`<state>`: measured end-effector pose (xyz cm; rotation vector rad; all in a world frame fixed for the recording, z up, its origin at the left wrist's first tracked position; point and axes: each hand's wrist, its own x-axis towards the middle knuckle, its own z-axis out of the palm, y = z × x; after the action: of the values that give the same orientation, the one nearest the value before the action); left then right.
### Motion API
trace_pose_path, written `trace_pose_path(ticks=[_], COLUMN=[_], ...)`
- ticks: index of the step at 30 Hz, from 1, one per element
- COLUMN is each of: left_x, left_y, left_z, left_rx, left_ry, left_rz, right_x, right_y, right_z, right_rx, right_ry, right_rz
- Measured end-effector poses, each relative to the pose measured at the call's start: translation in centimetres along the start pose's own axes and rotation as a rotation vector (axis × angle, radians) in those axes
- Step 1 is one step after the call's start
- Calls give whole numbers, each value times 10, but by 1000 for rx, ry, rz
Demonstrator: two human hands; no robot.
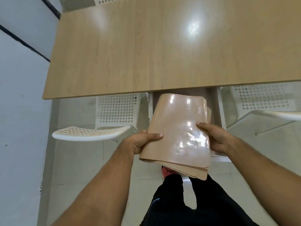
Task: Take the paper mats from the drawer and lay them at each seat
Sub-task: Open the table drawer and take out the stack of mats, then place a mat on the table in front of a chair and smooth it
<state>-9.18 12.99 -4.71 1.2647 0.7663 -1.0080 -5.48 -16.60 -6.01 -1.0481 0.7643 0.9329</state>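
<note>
A stack of tan, glossy paper mats (177,128) hangs in the air above the open drawer (220,110) under the table's near edge. My left hand (140,141) grips the stack's left edge, thumb on top. My right hand (215,137) grips its right edge, thumb on top and fingers underneath. Several sheet edges fan out at the stack's lower end. The drawer's inside is mostly hidden behind the mats.
The light wooden table (162,54) fills the upper view. A white perforated chair (104,121) stands at the left of the drawer and another white chair (263,103) at the right. A third chair (110,0) shows at the far side. A wall runs along the left.
</note>
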Motion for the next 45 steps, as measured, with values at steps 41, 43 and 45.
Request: trace_pose_path(ticks=[41, 43, 45], left_x=[91, 103, 116], left_y=[317, 330, 340], left_z=[94, 85, 75], left_rx=[421, 380, 346], left_ry=[820, 840, 862], left_rz=[863, 815, 763], right_x=[45, 59, 69], right_y=[-227, -224, -221], right_z=[-33, -27, -19], right_rx=[258, 219, 210], right_ry=[77, 126, 180], right_rz=[-411, -387, -376])
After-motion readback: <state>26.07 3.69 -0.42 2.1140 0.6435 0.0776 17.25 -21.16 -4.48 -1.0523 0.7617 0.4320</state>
